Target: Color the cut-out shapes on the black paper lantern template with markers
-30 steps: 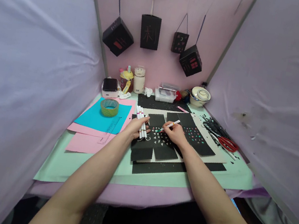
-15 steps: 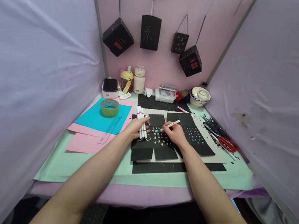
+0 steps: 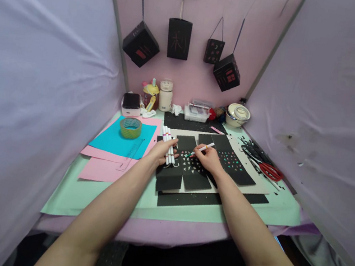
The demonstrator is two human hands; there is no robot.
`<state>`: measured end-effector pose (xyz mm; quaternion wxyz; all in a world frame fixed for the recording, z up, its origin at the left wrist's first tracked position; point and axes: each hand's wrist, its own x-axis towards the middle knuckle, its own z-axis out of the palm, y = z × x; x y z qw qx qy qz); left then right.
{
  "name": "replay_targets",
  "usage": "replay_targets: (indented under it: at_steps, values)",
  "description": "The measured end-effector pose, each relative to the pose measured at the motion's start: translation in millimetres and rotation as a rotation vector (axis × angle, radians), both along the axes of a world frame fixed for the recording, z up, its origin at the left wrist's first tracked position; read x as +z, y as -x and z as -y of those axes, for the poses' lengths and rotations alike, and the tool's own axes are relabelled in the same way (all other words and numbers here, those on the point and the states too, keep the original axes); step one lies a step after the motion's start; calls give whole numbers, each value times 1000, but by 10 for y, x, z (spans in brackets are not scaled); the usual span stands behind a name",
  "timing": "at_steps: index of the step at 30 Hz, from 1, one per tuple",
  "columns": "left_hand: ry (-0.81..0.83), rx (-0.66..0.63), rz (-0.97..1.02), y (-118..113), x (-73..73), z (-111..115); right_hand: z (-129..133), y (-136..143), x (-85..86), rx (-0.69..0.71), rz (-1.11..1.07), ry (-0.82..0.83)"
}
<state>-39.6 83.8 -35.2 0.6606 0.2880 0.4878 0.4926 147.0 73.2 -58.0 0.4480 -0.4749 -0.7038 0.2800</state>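
My right hand [image 3: 208, 157] is closed in a writing grip on a white marker [image 3: 205, 148], its green tip down at small pale shapes in a black paper sheet [image 3: 195, 181]. Several white markers [image 3: 167, 135] are bunched in my left hand [image 3: 164, 148], which rests over the left side of that sheet. Under the black sheet lies a pale grey board [image 3: 259, 186]. Right of my right hand, the black paper carries small triangles coloured red, green and white.
Blue paper [image 3: 110, 142] with a tape roll [image 3: 130, 128] and a clear ruler [image 3: 132, 155] lies left. Red-handled scissors [image 3: 270, 171] lie right among black scraps. A white bottle [image 3: 165, 96], a clear plastic box [image 3: 196, 113] and a bowl [image 3: 234, 120] stand behind. Black paper lanterns [image 3: 178, 39] hang above.
Almost nothing differs. The marker in my right hand has shifted very slightly; my left hand keeps its bunch of markers in the same place.
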Motion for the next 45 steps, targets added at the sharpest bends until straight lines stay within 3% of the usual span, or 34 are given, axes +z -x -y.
replay_targets:
  at_steps: [25,34,45]
  values:
    - [4,-2,0,2,4,0,-6,1,-13,39,44,-32]
    - [4,-8,2,-1,29,19,5,-1,7,-9,32,-44]
    - [2,0,-5,-4,34,23,-28,-5,-60,50,40,-57]
